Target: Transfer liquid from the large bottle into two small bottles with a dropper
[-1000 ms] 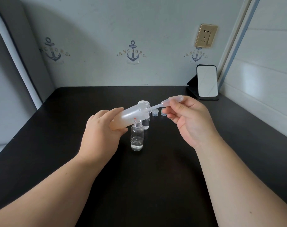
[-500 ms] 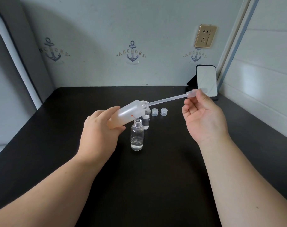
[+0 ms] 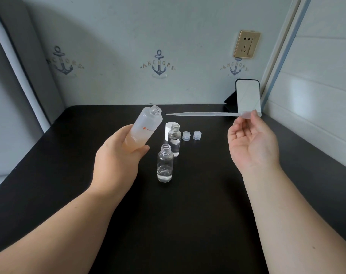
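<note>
A black bench (image 3: 188, 224) meets a pale wall printed with anchor motifs (image 3: 158, 64). A gold wall socket (image 3: 246, 44) sits above a small standing mirror (image 3: 248, 97) at the bench's far right corner.

I see a frosted, matt plastic large bottle (image 3: 146, 131), two clear glossy small bottles (image 3: 165, 165) that could be glass or plastic, a translucent plastic dropper (image 3: 205, 114), ribbed translucent caps (image 3: 191, 135), and a matt black surface (image 3: 188, 214). The wall socket (image 3: 246, 44) looks brushed gold.
</note>
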### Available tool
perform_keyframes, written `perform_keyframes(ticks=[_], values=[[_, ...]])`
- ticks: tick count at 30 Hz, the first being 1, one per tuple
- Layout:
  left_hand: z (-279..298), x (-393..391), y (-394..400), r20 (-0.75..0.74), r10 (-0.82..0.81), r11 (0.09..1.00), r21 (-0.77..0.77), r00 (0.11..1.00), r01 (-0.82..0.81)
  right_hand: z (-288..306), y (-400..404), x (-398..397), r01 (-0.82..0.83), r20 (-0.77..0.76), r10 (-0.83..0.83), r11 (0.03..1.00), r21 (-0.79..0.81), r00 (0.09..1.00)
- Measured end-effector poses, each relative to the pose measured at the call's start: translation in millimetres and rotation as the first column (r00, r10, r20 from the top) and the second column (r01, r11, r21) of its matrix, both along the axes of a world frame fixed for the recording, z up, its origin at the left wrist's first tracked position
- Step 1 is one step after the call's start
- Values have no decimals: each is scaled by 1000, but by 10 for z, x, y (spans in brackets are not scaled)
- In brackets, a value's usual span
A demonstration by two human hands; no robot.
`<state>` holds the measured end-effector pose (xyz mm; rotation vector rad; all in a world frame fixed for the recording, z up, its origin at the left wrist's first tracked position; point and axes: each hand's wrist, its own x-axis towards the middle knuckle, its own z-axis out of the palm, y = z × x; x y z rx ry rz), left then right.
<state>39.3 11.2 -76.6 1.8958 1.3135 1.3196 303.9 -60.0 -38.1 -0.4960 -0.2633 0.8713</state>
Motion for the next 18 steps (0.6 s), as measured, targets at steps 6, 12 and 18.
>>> perform_keyframes(ticks=[6,12,18], values=[[-10,12,22,80,0,996,-91,997,7,-3,5,-8,-41,13,41,999,9,999],[-4,33,14,131,-8,994,-109,991,22,-13,9,-4,-68,26,68,998,-14,997],[-11,21,38,101,5,991,-133,995,9,-17,23,0,-53,37,54,998,-21,998]])
